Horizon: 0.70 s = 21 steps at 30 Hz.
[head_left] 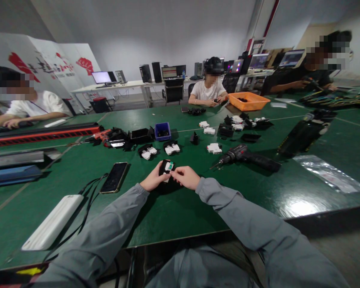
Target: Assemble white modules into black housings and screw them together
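My left hand [153,178] is closed around a small black bracket-like part [162,167] just above the green table. A white block with a green patch [169,165] sits on that part. At the lower right edge of the block, the thumb and fingers of my right hand [187,177] are pinched together; whatever they grip is too small to make out. Beyond my hands lie two black parts carrying white blocks, one on the left [149,153] and one nearer the middle [172,149]. Another white block [214,148] rests to the right.
A black cordless drill [246,157] lies to the right, its bit towards my hands. Left are a phone [115,177] and a white power bank [53,222] with cables. Behind stand a blue bin [162,131] and an orange basket [248,105]. Several people sit around the table.
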### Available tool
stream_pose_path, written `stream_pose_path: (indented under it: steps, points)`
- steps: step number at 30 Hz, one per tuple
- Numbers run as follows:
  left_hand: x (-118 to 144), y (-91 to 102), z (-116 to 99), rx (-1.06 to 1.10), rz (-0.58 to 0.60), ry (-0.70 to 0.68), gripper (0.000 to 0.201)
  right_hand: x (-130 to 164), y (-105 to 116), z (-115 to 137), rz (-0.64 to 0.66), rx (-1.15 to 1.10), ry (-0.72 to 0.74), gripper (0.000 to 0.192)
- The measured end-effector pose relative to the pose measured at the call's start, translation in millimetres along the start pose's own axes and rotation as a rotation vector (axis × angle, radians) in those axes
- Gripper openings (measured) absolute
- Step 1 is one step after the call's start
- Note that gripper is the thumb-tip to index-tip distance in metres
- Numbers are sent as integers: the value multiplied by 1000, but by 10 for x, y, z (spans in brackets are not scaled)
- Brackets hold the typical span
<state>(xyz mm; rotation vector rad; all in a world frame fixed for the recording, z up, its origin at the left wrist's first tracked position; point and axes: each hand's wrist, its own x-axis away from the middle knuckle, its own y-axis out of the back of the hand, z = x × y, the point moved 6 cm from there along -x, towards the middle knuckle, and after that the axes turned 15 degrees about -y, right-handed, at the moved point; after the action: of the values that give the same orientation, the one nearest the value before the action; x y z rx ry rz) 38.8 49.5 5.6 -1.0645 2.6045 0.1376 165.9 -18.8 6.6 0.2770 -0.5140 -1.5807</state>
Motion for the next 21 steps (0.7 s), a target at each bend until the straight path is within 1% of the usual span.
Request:
stream_pose_path:
  steps: [2,4,6,8,9,11,16,21]
  points:
    - [7,56,54,108,-100,51,58,1,71,20,-44,71,16,43]
    - [12,108,113,223,-188,107,50,10,208,40,-123,163,40,43]
    - [-2,143,134,301,-228,132,45,28,372,55,-216,276,72,32]
    - [-29,172,114,366,-248,134,44,49,501,58,-287,403,100,20]
    - [-44,186,96,402,-262,133,44,57,540,54,-309,466,107,19]
    - [-68,213,57,467,-290,132,44,64,567,42,-330,579,111,22]
    - [-86,262,32,566,-345,164,43,63,522,47,-333,802,100,24]
    - [-82,313,94,558,-415,186,40,59,647,25,-369,942,58,22]
